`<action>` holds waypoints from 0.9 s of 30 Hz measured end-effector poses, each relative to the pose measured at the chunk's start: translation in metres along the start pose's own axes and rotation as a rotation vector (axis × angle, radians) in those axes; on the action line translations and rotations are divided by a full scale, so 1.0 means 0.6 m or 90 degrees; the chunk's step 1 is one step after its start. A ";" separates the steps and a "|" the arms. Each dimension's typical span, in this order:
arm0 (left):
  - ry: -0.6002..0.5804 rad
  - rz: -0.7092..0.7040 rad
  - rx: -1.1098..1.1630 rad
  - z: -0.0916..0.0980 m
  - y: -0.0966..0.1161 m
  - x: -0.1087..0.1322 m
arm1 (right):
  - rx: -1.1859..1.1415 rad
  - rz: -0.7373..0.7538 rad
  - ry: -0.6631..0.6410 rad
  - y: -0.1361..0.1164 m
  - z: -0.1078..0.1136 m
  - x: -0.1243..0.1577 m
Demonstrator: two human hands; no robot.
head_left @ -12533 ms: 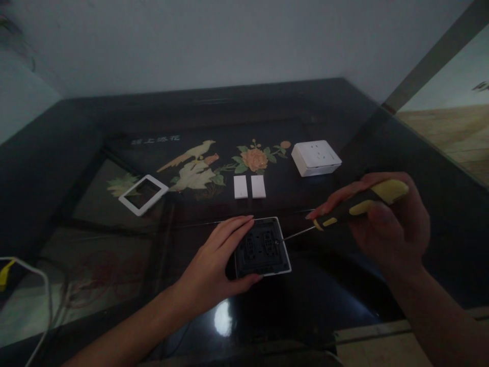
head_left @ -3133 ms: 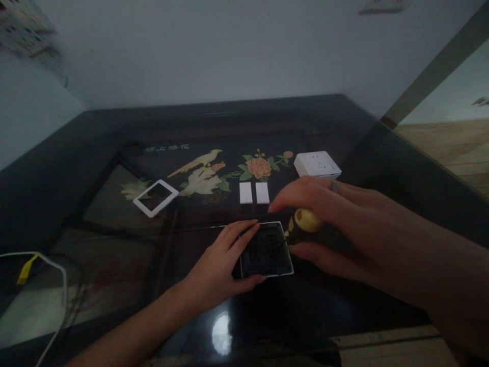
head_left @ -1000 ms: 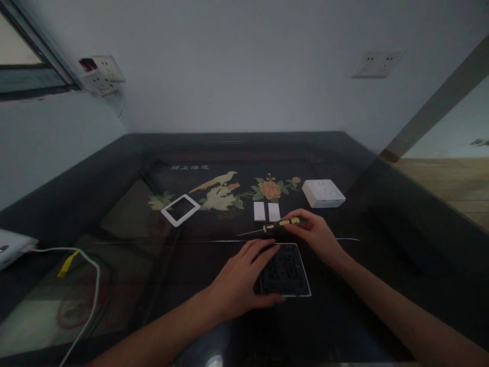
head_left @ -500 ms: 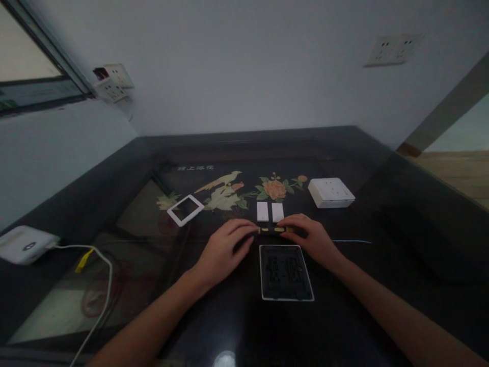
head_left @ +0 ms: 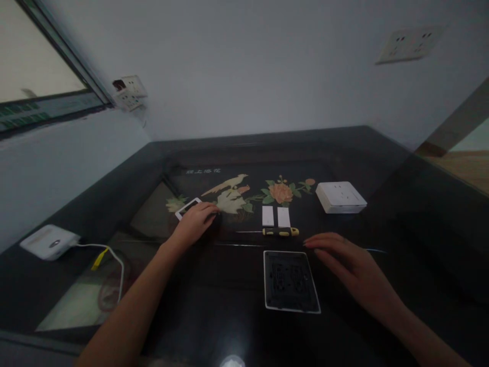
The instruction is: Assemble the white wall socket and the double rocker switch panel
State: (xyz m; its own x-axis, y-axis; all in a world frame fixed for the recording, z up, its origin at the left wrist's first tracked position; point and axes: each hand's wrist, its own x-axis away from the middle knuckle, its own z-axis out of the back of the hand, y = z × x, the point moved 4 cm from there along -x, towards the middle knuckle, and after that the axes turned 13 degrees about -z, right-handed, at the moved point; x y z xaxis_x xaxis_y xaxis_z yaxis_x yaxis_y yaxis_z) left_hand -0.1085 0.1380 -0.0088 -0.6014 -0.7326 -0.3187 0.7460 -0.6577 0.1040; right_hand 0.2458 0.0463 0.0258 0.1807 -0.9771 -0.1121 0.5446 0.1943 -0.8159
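Observation:
A black switch module with a white rim (head_left: 291,281) lies flat on the dark glass table (head_left: 401,168) in front of me. My right hand (head_left: 351,267) rests open on the glass just right of it, fingers stretched out and holding nothing. A yellow-and-black screwdriver (head_left: 272,232) lies on the table beyond the module, untouched. Two small white rocker caps (head_left: 275,216) sit side by side behind the screwdriver. My left hand (head_left: 195,224) reaches far left and covers most of a white square frame (head_left: 183,210), fingers curled over it.
A white socket block (head_left: 341,197) stands at the back right. A white box (head_left: 49,241) with a white cable and yellow tag (head_left: 100,258) lies at the left edge. Wall sockets (head_left: 130,92) hang on the wall behind the table, beside a window.
The screwdriver has been laid down on the table and both hands have left it. My left hand moved left onto the white frame. My right hand drew back beside the module.

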 end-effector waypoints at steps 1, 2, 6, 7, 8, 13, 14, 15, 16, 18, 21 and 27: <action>-0.005 -0.002 -0.004 0.000 0.000 0.003 | 0.007 0.000 0.002 0.002 -0.002 0.002; -0.010 -0.002 -0.008 0.001 0.000 0.004 | 0.013 0.000 0.000 0.004 -0.003 0.003; -0.023 0.010 -0.022 0.003 0.003 0.002 | 0.024 -0.009 -0.021 0.003 -0.007 0.005; -0.024 0.016 -0.023 0.003 0.004 0.001 | 0.027 -0.010 -0.030 0.003 -0.008 0.006; -0.022 0.022 -0.023 0.003 0.005 0.000 | 0.030 -0.010 -0.036 0.002 -0.009 0.006; 0.017 0.058 0.000 0.003 0.009 0.001 | 0.033 0.001 -0.039 0.001 -0.018 0.007; 0.029 0.068 0.010 0.003 0.010 0.001 | 0.031 0.000 -0.039 0.003 -0.020 0.006; 0.044 0.079 0.023 0.004 0.012 0.001 | 0.030 -0.002 -0.045 0.004 -0.023 0.006; 0.059 0.088 0.039 0.004 0.014 0.000 | 0.029 -0.008 -0.055 0.006 -0.026 0.007; 0.089 0.100 0.080 0.007 0.023 -0.003 | 0.028 -0.024 -0.090 0.010 -0.033 0.010; 0.129 0.099 0.150 0.017 0.056 -0.014 | 0.018 -0.044 -0.152 0.010 -0.044 0.018; 0.146 0.050 0.378 0.042 0.188 -0.029 | 0.073 -0.020 -0.246 -0.004 -0.066 0.031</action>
State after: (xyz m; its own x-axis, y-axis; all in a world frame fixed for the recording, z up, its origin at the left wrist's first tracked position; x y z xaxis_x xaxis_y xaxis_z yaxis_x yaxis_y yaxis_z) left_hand -0.0209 0.0724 0.0321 -0.4263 -0.7698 -0.4751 0.4607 -0.6368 0.6183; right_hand 0.2154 0.0242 0.0029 0.4446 -0.8829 0.1514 0.6388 0.1940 -0.7445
